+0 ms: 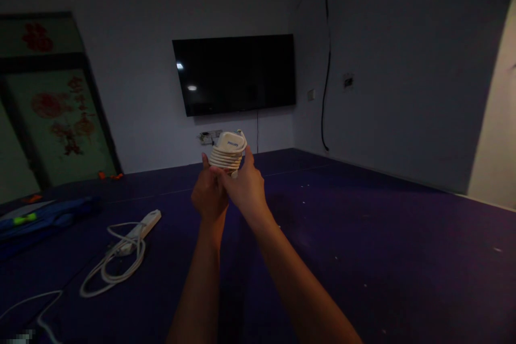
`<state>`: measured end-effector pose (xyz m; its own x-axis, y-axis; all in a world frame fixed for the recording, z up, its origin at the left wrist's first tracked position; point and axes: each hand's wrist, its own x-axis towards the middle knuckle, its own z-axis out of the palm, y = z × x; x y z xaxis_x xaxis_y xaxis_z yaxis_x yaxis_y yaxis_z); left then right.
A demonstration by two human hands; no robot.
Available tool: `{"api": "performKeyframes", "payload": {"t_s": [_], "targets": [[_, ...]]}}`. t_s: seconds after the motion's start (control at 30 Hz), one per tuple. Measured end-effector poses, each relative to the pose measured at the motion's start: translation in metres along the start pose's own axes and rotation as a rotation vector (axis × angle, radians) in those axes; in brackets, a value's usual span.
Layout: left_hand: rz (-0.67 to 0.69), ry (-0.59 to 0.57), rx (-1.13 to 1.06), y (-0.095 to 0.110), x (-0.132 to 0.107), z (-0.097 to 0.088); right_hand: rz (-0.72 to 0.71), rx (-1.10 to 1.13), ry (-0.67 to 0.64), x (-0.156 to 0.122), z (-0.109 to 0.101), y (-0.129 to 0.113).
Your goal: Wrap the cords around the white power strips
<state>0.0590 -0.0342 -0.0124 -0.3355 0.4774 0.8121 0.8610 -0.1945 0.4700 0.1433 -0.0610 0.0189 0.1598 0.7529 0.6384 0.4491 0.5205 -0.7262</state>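
Note:
Straight ahead, both hands hold up what looks like a white power strip (231,142) with blue PHILIPS lettering on its end. Its white cord (226,158) is wound round the body in several tight turns. My left hand (209,191) grips it from the left and below, thumb pointing up. On the other side, my right hand (248,180) is closed on the lower right, with a finger raised along the edge. The palms and fingers cover the lower part of the bundle.
A second white power strip (151,220) lies on the purple floor (363,236) at left, beside its loosely looped cable (110,279). Blue cloth (60,212) is at far left. A television (237,75) hangs on the back wall; a black cable (325,97) dangles at right.

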Motion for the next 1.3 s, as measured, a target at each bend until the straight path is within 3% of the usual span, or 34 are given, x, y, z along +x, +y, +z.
{"api": "performKeyframes", "payload": {"t_s": [0.17, 0.33, 0.53, 0.67, 0.77, 1.0, 1.13, 1.3], "targets": [[0.044, -0.206, -0.117, 0.007, -0.004, 0.008, 0.126, -0.104, 0.054, 0.014, -0.004, 0.016], [0.174, -0.442, -0.236, 0.02, -0.016, 0.021, 0.225, -0.199, 0.085, 0.031, -0.022, 0.042], [0.194, -0.78, -0.153, 0.033, -0.033, 0.037, 0.362, -0.518, -0.041, 0.042, -0.042, 0.08], [0.182, -0.977, -0.103, 0.029, -0.034, 0.038, 0.389, -0.646, -0.2, 0.051, -0.05, 0.11], [0.182, -0.967, -0.131, 0.015, -0.02, 0.026, 0.422, -0.833, -0.241, 0.062, -0.066, 0.142], [0.012, -0.686, -0.312, -0.028, 0.025, -0.033, 0.517, -1.151, -0.342, 0.077, -0.122, 0.222], [-0.054, -0.581, -0.324, -0.04, 0.032, -0.054, 0.511, -1.147, -0.366, 0.079, -0.135, 0.245], [-0.087, -0.543, -0.314, -0.05, 0.034, -0.06, 0.511, -1.117, -0.382, 0.086, -0.144, 0.258]]}}
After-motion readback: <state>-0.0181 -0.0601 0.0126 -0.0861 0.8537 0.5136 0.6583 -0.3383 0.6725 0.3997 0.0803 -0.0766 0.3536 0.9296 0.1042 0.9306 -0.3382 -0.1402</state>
